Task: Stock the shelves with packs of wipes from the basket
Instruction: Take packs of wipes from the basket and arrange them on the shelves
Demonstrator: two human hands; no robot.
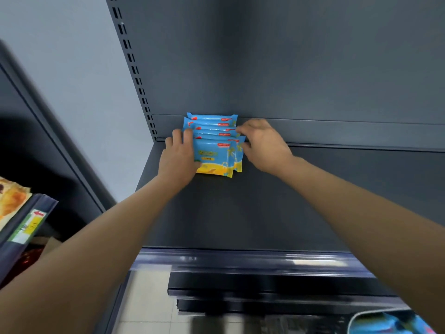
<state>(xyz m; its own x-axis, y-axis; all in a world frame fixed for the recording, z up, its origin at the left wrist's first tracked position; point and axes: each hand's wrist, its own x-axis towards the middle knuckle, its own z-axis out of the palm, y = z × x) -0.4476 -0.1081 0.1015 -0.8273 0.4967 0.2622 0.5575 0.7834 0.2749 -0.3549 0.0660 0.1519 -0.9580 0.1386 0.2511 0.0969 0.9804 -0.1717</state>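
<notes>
Head view: packs of wipes (pixel 215 143) stand rowed on the shelf (pixel 289 203), between the straight, pressing fingers of the left hand (pixel 179 161) and the curled fingers of the right hand (pixel 263 145) gripping their ends. Letting go unevenly may topple the front pack.

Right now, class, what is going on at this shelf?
A person is stocking a shelf. The left hand presses against the left side of a row of blue-and-yellow wipes packs near the back left corner; the right hand curls its fingers on their right ends. More blue packs lie in the basket below.
</notes>
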